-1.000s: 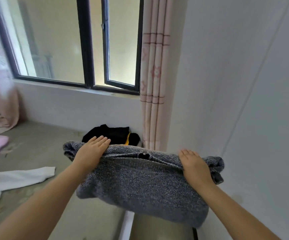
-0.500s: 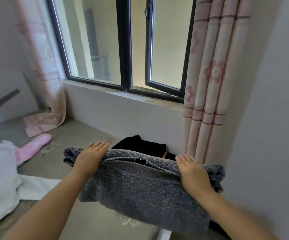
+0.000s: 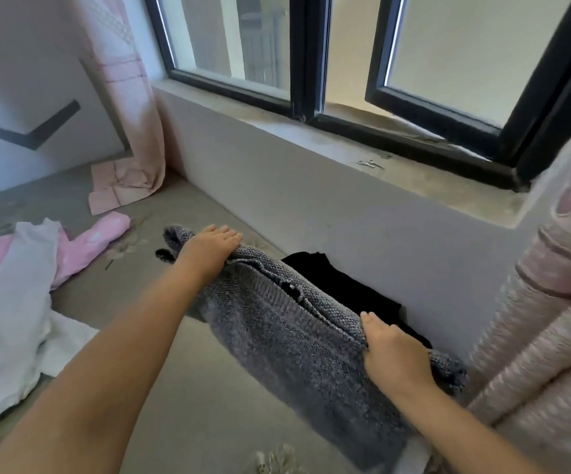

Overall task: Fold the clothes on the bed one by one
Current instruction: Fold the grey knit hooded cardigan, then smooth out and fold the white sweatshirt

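Sweater [image 3: 297, 336] hangs gripped under both hands' fingers [image 3: 222, 234].

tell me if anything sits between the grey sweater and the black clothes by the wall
Nothing visible does. Both hands, left hand and right hand, hold the grey sweater by its top edge, just in front of the black clothes under the window sill.

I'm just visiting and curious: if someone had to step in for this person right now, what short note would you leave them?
Left hand and right hand each hold an end of the folded grey knit sweater, lifted above the bed. A black garment lies by the wall under the window. White clothes and a pink piece lie unfolded at left. Done: grey sweater folded. Left: set it down, then fold the white and pink ones.
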`<action>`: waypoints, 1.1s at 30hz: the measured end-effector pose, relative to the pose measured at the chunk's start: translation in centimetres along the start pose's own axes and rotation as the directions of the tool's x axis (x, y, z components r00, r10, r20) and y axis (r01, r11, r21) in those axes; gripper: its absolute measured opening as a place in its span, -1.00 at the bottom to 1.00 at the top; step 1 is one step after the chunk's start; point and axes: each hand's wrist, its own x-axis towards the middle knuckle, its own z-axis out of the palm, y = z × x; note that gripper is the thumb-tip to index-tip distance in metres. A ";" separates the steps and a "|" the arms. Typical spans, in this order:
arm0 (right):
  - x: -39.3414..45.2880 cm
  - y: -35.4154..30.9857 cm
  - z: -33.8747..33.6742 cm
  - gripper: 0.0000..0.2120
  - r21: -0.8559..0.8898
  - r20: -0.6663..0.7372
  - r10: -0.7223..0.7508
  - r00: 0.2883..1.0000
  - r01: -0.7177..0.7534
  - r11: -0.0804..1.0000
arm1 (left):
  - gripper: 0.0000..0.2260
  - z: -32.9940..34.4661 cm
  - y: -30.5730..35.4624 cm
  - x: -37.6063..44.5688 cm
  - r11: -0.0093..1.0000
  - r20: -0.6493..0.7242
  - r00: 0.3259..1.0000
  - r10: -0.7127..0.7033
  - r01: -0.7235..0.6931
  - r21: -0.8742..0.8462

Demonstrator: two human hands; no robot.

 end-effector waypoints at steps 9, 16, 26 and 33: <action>18.9 9.8 7.5 -0.50 -0.138 0.122 0.107 0.987 -0.090 0.986 | -0.41 11.2 10.3 20.4 0.954 0.207 0.955 -0.211 0.247 -0.169; 21.3 9.6 14.8 -0.42 -0.066 0.234 -0.177 0.956 0.198 0.978 | -0.49 21.6 19.1 13.2 0.832 0.299 0.930 -0.213 0.333 -0.444; 22.4 15.6 21.9 -0.47 0.015 0.054 -0.401 0.915 0.401 0.916 | -0.55 23.7 27.5 11.0 0.695 0.208 0.824 -0.527 0.559 -0.453; 22.6 15.3 22.6 -0.51 -0.025 0.233 -0.344 0.910 0.359 0.933 | -0.50 25.2 27.0 11.2 0.662 0.363 0.804 -0.472 0.595 -0.456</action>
